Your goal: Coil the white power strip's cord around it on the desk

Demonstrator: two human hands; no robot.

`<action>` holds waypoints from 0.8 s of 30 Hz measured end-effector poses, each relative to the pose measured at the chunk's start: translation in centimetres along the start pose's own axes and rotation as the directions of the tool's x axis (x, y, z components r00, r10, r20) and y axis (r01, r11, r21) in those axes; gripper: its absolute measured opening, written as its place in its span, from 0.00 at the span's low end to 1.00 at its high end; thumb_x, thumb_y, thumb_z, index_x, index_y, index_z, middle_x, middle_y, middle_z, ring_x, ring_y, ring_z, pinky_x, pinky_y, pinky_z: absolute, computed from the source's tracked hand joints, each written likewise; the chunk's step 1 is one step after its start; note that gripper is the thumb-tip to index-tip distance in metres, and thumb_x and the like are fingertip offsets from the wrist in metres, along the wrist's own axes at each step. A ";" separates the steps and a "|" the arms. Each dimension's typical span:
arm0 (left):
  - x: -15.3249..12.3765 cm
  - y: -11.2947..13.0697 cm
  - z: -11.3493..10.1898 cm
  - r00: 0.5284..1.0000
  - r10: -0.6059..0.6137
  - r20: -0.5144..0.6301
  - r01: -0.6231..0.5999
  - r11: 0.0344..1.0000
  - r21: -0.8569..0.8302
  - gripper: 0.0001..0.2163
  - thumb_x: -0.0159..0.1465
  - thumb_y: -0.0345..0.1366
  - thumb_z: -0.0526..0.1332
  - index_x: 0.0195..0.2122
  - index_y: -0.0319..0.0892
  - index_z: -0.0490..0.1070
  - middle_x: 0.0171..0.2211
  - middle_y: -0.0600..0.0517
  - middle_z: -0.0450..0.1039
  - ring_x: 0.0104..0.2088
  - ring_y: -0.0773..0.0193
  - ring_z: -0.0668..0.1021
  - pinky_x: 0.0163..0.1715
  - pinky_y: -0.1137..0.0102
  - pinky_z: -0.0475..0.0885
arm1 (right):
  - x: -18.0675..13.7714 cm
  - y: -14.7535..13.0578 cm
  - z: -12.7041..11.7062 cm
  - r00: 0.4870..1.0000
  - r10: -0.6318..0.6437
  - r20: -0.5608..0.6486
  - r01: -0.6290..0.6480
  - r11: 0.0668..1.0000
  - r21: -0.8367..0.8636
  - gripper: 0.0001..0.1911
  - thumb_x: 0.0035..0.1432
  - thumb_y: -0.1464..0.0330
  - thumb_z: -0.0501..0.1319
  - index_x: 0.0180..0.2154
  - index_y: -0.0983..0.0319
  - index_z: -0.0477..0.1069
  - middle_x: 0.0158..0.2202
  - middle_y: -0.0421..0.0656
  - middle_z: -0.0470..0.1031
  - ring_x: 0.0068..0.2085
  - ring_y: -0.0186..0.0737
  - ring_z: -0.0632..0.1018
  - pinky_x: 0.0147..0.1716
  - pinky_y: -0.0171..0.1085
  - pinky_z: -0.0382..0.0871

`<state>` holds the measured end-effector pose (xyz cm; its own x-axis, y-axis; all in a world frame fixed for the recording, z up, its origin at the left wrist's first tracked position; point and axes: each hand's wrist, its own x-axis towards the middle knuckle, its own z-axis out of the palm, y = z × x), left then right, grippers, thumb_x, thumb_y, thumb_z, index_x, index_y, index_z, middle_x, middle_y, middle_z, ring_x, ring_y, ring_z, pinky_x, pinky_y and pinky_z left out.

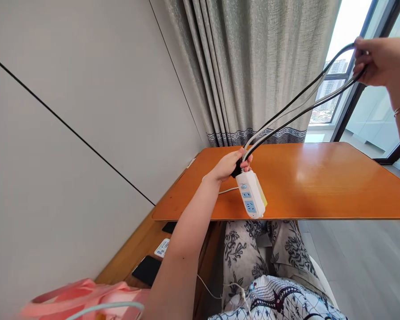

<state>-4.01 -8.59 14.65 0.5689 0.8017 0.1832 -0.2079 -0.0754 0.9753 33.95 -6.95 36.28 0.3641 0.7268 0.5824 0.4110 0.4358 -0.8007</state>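
Observation:
A white power strip (250, 195) with blue sockets hangs over the near part of the orange wooden table (320, 186). My left hand (231, 164) is closed around the cables just above the strip, where something black shows beneath the palm. Black and white cables (296, 113) run in a long loop from there up to the right. At the loop's far end my right hand (375, 62) pinches the cables, raised high in front of the window. A yellow patch shows along the strip's right side.
A grey curtain (263, 66) hangs behind the table, and a white wall (70, 133) stands on the left. Below my left arm are a dark phone-like slab (146, 270), a white label card (162, 248) and a pink bag (86, 298). A thin white cord (228, 190) lies on the table.

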 end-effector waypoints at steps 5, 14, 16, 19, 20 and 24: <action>-0.5 0.1 0.3 0.994 -0.072 -0.082 0.069 0.997 -0.038 0.21 0.61 0.53 0.67 0.27 0.37 0.71 0.17 0.58 0.59 0.20 0.70 0.69 0.28 0.72 0.71 | -2.9 5.5 -0.3 0.940 0.334 0.072 -0.341 0.926 0.162 0.18 0.59 0.71 0.59 0.19 0.69 0.60 0.21 0.32 0.65 0.21 0.11 0.57 0.25 0.44 0.50; -0.4 0.1 -1.3 0.919 -0.143 -0.366 0.019 0.947 -0.322 0.20 0.71 0.45 0.57 0.24 0.39 0.63 0.16 0.61 0.52 0.17 0.75 0.61 0.21 0.79 0.63 | -12.1 16.0 -1.2 0.746 0.175 0.643 -0.165 0.983 -0.076 0.13 0.66 0.62 0.61 0.32 0.63 0.74 0.33 0.51 0.78 0.37 0.35 0.80 0.40 0.37 0.70; -0.3 0.0 -1.6 0.900 -0.180 -0.398 0.025 0.930 -0.366 0.20 0.73 0.43 0.53 0.25 0.39 0.63 0.16 0.61 0.52 0.16 0.75 0.61 0.20 0.80 0.62 | -14.8 17.4 -1.0 0.738 0.063 0.672 0.156 0.953 -0.261 0.14 0.69 0.59 0.56 0.36 0.61 0.73 0.37 0.53 0.80 0.39 0.41 0.80 0.40 0.39 0.72; 0.0 -0.2 -1.8 0.869 -0.236 -0.434 0.039 0.909 -0.414 0.20 0.75 0.42 0.49 0.26 0.39 0.63 0.15 0.62 0.51 0.15 0.75 0.59 0.18 0.79 0.59 | -18.3 18.2 -0.4 0.698 -0.143 0.702 0.598 0.654 -0.462 0.15 0.70 0.66 0.50 0.43 0.62 0.75 0.41 0.54 0.81 0.41 0.47 0.80 0.39 0.43 0.72; 0.1 -0.3 -1.9 0.862 -0.246 -0.443 0.041 0.905 -0.424 0.20 0.75 0.42 0.49 0.26 0.40 0.63 0.15 0.62 0.51 0.14 0.75 0.58 0.17 0.79 0.58 | -19.1 18.2 -0.2 0.639 -0.203 0.742 0.710 0.526 -0.467 0.16 0.69 0.69 0.49 0.46 0.62 0.75 0.41 0.54 0.81 0.43 0.48 0.79 0.40 0.43 0.72; 0.4 -0.5 -1.8 0.855 -0.254 -0.452 0.069 0.920 -0.386 0.20 0.73 0.44 0.53 0.25 0.40 0.63 0.15 0.62 0.52 0.14 0.75 0.59 0.17 0.79 0.58 | -21.2 17.1 0.6 0.374 -0.266 0.889 0.924 0.191 -0.332 0.20 0.67 0.78 0.48 0.52 0.63 0.74 0.39 0.51 0.82 0.42 0.45 0.78 0.38 0.40 0.68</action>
<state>-5.06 -7.14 13.98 0.1797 0.9727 -0.1467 -0.4597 0.2149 0.8617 32.73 -14.57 10.09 -0.7156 0.6278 0.3062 0.6922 0.5784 0.4316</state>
